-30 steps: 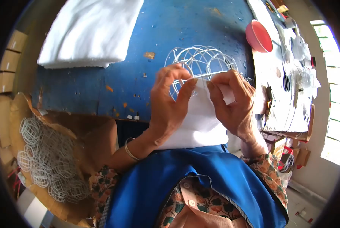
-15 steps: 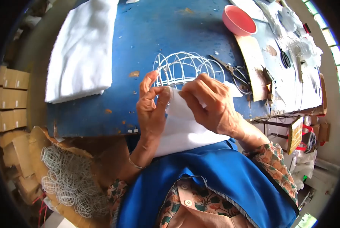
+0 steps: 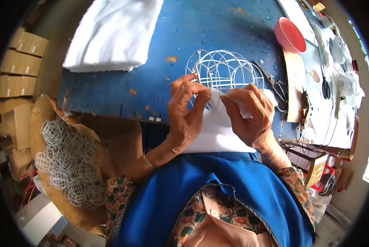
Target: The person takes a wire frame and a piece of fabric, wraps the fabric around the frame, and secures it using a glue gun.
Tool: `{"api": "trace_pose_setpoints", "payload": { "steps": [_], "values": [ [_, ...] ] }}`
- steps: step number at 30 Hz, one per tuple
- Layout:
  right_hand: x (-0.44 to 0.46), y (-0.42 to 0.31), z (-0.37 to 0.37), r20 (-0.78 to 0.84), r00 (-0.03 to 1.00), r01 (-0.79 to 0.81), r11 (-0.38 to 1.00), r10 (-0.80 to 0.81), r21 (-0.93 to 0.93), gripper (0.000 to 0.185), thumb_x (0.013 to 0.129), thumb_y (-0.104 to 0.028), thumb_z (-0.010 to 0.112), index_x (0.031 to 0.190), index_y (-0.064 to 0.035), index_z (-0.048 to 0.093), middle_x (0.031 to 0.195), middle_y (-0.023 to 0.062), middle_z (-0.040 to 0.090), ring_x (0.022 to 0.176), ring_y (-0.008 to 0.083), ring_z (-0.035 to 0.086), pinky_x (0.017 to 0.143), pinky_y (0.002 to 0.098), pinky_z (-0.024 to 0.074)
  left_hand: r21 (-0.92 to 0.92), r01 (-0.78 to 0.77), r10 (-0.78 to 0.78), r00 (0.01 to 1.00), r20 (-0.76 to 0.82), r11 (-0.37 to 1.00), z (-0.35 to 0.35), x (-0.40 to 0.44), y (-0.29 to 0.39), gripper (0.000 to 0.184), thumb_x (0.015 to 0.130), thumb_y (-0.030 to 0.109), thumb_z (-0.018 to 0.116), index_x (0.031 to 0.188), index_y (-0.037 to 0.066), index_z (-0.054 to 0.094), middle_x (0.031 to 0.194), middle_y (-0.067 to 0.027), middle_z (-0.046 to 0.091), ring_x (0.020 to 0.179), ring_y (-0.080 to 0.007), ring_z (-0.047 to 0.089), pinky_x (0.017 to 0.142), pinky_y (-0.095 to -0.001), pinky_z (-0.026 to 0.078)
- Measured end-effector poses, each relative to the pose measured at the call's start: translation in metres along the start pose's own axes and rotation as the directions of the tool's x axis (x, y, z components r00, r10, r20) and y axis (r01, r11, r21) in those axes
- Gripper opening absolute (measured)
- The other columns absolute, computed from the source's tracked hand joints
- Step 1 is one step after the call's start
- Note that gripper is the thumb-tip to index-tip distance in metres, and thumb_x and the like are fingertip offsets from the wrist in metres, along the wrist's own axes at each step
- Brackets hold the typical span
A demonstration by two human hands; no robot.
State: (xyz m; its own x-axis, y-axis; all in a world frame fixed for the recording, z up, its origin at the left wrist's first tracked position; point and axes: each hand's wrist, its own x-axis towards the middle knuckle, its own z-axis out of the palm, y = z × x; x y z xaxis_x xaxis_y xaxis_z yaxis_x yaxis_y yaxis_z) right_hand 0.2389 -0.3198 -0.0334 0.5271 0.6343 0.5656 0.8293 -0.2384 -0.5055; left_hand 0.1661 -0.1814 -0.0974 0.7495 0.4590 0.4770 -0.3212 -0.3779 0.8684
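A white wire frame of curved loops rests on the blue table's near part, just beyond my fingers. White cloth hangs from the frame's near side down toward my lap. My left hand is at the cloth's upper edge, thumb and forefinger pinched together by a wire loop. Close by on the right, my right hand has its thumb and curled fingers at the same edge of cloth. Whatever small piece lies between the fingertips of each hand is too small to make out.
Folded white fabric lies at the table's left. A pink bowl, scissors and plastic bags are at the right. Below left, a cardboard box holds several wire frames.
The camera view has shifted. My right hand has drawn back a little from my left at the cloth's edge, after coming closer half a second ago.
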Motion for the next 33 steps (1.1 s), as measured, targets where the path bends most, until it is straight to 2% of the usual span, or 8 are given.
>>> {"api": "trace_pose_setpoints", "payload": {
  "steps": [5,11,14,17,20,23,29,33],
  "values": [
    [0.0,0.0,0.006,0.025,1.0,-0.017,1.0,0.018,-0.021,0.018,0.073,0.003,0.069,0.085,-0.0056,0.058,0.068,0.0058,0.055,0.056,0.0213,0.054,0.051,0.0327,0.0397,-0.093,0.142,-0.145,0.989,-0.027,0.985,0.004,-0.006,0.001,0.008,0.09,0.01,0.061,0.088,0.003,0.061,0.086,-0.0107,0.059,0.105,-0.0284,0.052,0.089,-0.0374,0.04],
    [0.003,-0.002,0.007,0.029,0.999,-0.034,0.996,0.037,-0.082,0.016,0.074,0.002,0.068,0.083,-0.0044,0.057,0.068,0.0075,0.056,0.056,0.0235,0.055,0.053,0.0334,0.0407,-0.091,0.174,-0.169,0.984,0.06,0.98,-0.001,-0.002,-0.005,0.013,0.091,0.014,0.059,0.091,0.002,0.062,0.086,-0.013,0.058,0.106,-0.0269,0.049,0.091,-0.0366,0.039],
    [0.004,-0.007,0.006,0.049,0.991,-0.12,0.991,0.123,-0.058,0.015,0.074,0.002,0.067,0.083,-0.0041,0.056,0.069,0.0085,0.058,0.057,0.0246,0.057,0.054,0.034,0.0419,-0.255,0.265,-0.261,0.964,0.049,0.93,0.001,-0.003,-0.004,0.013,0.091,0.015,0.059,0.093,0.002,0.062,0.088,-0.0119,0.06,0.107,-0.0263,0.049,0.092,-0.0366,0.039],
    [0.005,-0.008,0.006,0.056,0.988,-0.136,0.987,0.141,-0.081,0.014,0.075,0.001,0.067,0.083,-0.0038,0.057,0.071,0.009,0.059,0.058,0.0256,0.058,0.054,0.0346,0.0428,-0.308,0.171,-0.163,0.985,0.053,0.936,-0.001,-0.002,-0.006,0.013,0.089,0.016,0.063,0.092,0.003,0.063,0.09,-0.0095,0.062,0.109,-0.0258,0.049,0.092,-0.0364,0.039],
    [0.004,-0.01,0.006,0.05,0.99,-0.127,0.989,0.131,-0.076,0.014,0.075,0.001,0.067,0.083,-0.0037,0.057,0.071,0.0089,0.06,0.058,0.0259,0.058,0.055,0.0347,0.0429,-0.237,0.302,-0.295,0.953,0.067,0.923,0.0,-0.003,0.0,0.014,0.085,0.017,0.068,0.089,0.004,0.064,0.091,-0.0067,0.064,0.109,-0.0248,0.05,0.092,-0.0358,0.039],
    [0.002,-0.009,0.007,0.048,0.993,-0.102,0.989,0.107,-0.106,0.014,0.075,0.0,0.068,0.084,-0.0037,0.057,0.071,0.0086,0.06,0.058,0.026,0.058,0.055,0.0345,0.0428,-0.231,0.277,-0.247,0.957,0.151,0.933,-0.003,-0.003,-0.007,0.018,0.086,0.014,0.069,0.097,0.002,0.064,0.095,-0.0058,0.059,0.115,-0.0205,0.046,0.096,-0.0327,0.035],
    [-0.001,-0.007,0.008,0.04,0.998,-0.044,0.992,0.049,-0.119,0.017,0.073,0.001,0.069,0.084,-0.0049,0.058,0.067,0.0071,0.057,0.057,0.0243,0.056,0.054,0.0339,0.0421,-0.125,0.236,-0.216,0.964,0.155,0.964,-0.007,0.001,0.0,0.012,0.085,0.011,0.068,0.09,0.002,0.062,0.09,-0.0057,0.059,0.1,-0.018,0.048,0.089,-0.032,0.038],
    [-0.006,-0.004,0.008,0.054,0.998,0.02,0.995,-0.015,-0.098,0.022,0.07,0.002,0.071,0.089,-0.006,0.061,0.073,0.0068,0.058,0.06,0.0218,0.056,0.055,0.0319,0.0423,-0.101,0.097,-0.095,0.995,0.031,0.99,-0.003,-0.008,-0.002,0.009,0.084,0.006,0.067,0.086,0.003,0.059,0.088,-0.0066,0.059,0.092,-0.0174,0.049,0.084,-0.032,0.04]
  ]
}}
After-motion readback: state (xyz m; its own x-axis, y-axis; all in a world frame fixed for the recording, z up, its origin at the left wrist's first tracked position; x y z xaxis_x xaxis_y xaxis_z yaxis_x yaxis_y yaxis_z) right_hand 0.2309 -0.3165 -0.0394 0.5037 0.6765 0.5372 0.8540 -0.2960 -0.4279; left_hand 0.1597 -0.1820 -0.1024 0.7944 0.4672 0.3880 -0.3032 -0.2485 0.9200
